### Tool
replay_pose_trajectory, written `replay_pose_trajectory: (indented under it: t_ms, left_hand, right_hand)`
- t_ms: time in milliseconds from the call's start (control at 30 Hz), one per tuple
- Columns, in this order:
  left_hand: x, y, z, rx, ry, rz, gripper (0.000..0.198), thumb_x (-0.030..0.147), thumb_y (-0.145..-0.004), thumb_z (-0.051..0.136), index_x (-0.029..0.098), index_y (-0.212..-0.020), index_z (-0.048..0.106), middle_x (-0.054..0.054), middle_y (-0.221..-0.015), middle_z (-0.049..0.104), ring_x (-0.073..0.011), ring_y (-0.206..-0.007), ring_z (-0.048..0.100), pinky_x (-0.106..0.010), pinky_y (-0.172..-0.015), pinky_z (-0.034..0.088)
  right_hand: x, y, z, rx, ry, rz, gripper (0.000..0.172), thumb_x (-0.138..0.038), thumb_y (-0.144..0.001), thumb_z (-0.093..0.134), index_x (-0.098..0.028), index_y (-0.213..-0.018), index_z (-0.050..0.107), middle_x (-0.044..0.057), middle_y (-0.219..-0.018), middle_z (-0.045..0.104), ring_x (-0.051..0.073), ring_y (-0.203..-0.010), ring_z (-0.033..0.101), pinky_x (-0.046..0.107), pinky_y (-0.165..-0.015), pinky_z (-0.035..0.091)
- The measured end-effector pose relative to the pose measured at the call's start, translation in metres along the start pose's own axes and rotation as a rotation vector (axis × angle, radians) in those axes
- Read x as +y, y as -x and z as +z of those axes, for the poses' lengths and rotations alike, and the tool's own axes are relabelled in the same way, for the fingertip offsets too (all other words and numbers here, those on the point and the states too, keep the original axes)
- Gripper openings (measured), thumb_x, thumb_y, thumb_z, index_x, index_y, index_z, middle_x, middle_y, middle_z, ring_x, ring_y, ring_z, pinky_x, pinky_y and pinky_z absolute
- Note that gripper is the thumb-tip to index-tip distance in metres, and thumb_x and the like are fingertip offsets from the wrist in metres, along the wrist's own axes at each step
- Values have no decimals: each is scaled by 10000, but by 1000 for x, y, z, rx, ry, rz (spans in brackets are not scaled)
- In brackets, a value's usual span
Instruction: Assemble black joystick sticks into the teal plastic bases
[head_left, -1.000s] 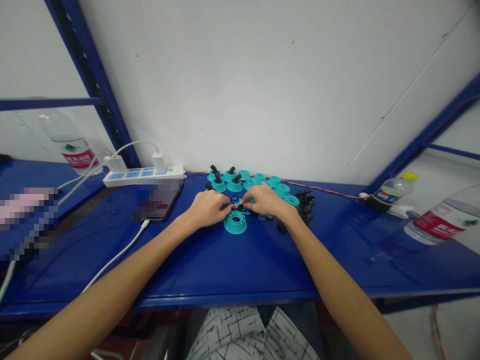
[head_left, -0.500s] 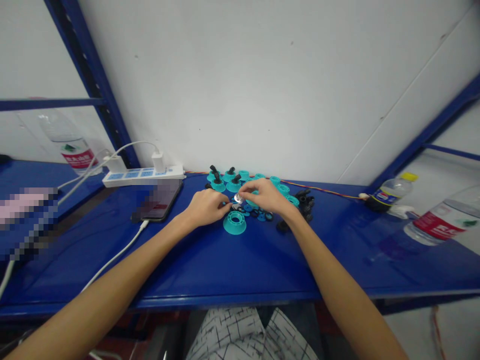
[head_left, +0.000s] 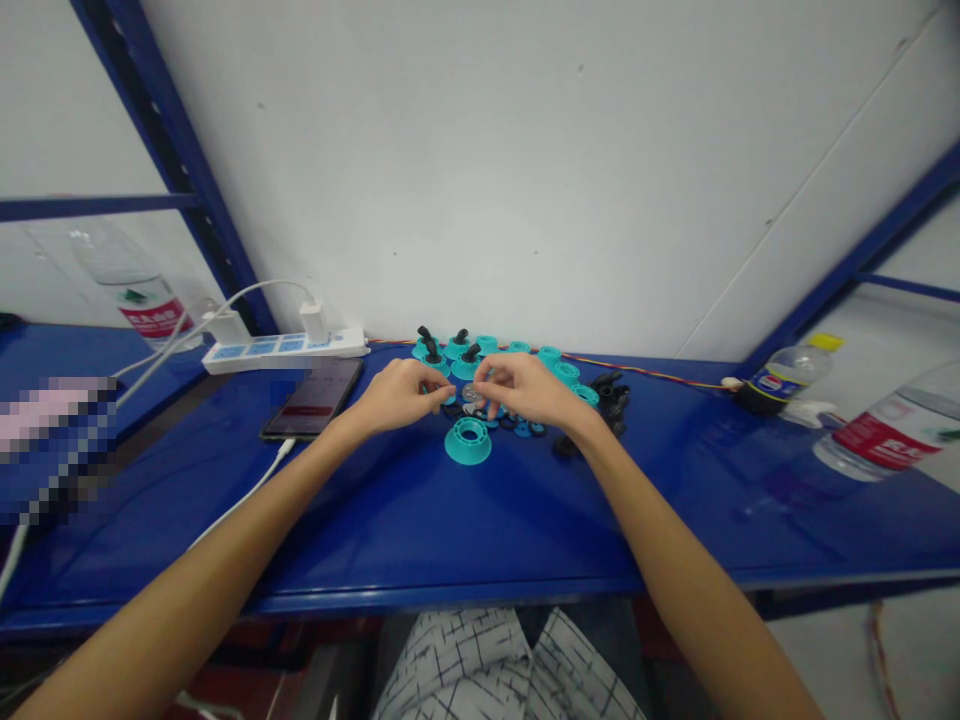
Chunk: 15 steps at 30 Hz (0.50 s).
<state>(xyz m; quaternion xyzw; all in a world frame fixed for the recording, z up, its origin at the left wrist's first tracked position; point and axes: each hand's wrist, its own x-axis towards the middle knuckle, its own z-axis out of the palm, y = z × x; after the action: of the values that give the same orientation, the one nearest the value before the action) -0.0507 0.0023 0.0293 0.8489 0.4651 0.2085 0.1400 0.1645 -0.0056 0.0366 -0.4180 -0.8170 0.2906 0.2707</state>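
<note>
My right hand (head_left: pixel 527 388) is closed in a pinch at a small clear, shiny disc (head_left: pixel 470 393). Facing it, my left hand (head_left: pixel 401 394) has thumb and forefinger pressed together; whatever is between them is too small to make out. Just below the hands, a turquoise cone-shaped ring (head_left: pixel 468 442) sits on the blue table with its wide side down. Small blue and black rings (head_left: pixel 523 428) lie under and beside my right fingers, partly hidden. Behind the hands stand turquoise cones with black elbow pieces (head_left: pixel 466 362) on top.
More turquoise rings (head_left: pixel 566 373) and a heap of black fittings (head_left: pixel 611 395) lie to the right. A phone (head_left: pixel 315 400) on a white cable and a power strip (head_left: pixel 285 348) are at left. A cola bottle (head_left: pixel 784 378) and a water bottle (head_left: pixel 885 430) lie at right.
My left hand has lifted slightly up and left, away from the small parts under the disc. My right hand stays at the disc, its other fingers a little more spread and lowered.
</note>
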Motion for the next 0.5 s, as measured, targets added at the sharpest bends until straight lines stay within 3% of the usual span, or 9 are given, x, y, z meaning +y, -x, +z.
replay_pose_trajectory:
  t_ms: [167,367,500]
  left_hand:
    - [0,0,0,-30,105,10,404,422,-879,502,142,-683,718,-39,-602,684,-114,-513,543,-221,-519,348]
    - [1,0,0,-47,65,-22,420,434,-877,510,142,-655,715,-37,-576,667,-114,-504,538,-218,-512,350]
    - [-1,1,-2,-123,139,6,379,431,-870,530,142,-806,765,-43,-643,695,-110,-493,549,-222,-517,381]
  right_hand:
    - [-5,3,-2,-39,-77,30,118,-283,-906,548,-186,-898,615,7,-682,701,104,-456,605,212,-450,443]
    - [1,1,-1,6,-115,48,203,-358,-824,669,-159,-799,700,42,-673,721,134,-520,638,235,-453,497]
    - [4,0,2,26,-92,44,244,-384,-798,690,-158,-716,731,47,-671,723,130,-516,633,247,-482,518]
